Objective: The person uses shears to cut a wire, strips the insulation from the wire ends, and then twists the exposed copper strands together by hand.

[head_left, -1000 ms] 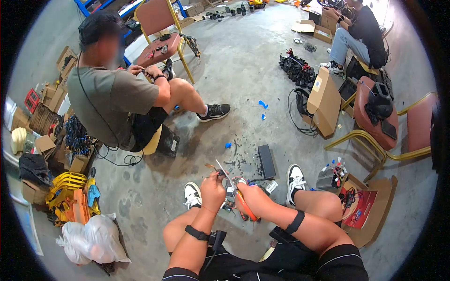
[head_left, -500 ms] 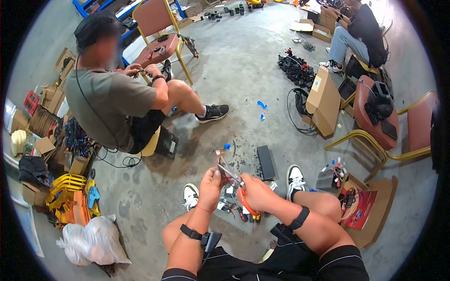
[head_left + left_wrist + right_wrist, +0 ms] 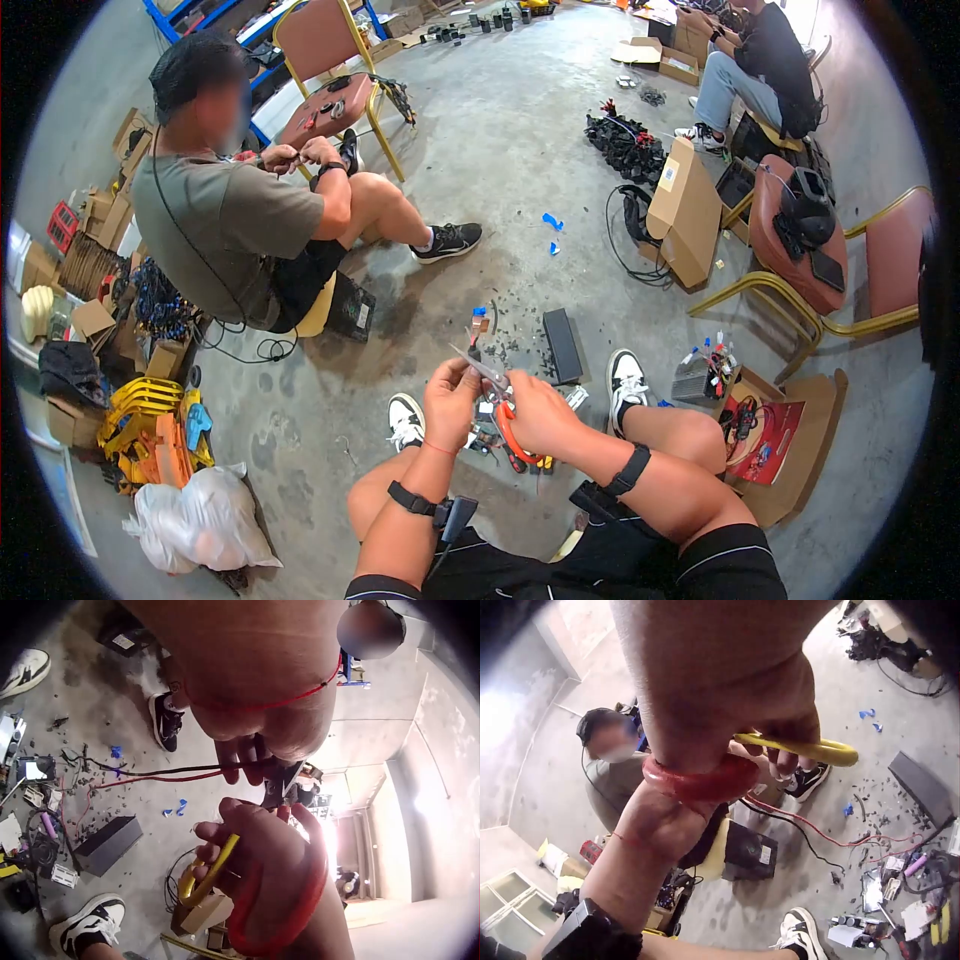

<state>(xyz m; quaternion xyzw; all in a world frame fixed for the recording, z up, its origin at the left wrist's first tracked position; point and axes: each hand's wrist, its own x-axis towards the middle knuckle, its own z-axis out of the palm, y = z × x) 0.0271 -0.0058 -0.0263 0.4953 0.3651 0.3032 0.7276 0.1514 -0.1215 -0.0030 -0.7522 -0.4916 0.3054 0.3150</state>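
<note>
In the head view my left hand [image 3: 452,400] pinches a pair of thin wires, with a copper-coloured strip [image 3: 481,324] showing just beyond its fingertips. The left wrist view shows the black wire [image 3: 165,770] and the red wire [image 3: 161,778] trailing from those fingers towards the floor. My right hand [image 3: 545,410] grips scissors [image 3: 508,428] with one red and one yellow handle loop. Their blades point to the upper left, across the left fingertips. Fingers hide the spot where blades and wires meet.
Below the hands lies a pile of small electronic parts and tools [image 3: 874,930]. A dark oblong box [image 3: 563,345] stands ahead among black scraps. One person [image 3: 235,210] sits at the left, another [image 3: 750,75] at the far right. An open cardboard box [image 3: 815,450] is beside my right knee.
The scissors have swung from pointing steeply upward to pointing left over the left fingertips. The copper-coloured strip has shifted right and upward. My left hand has turned slightly.
</note>
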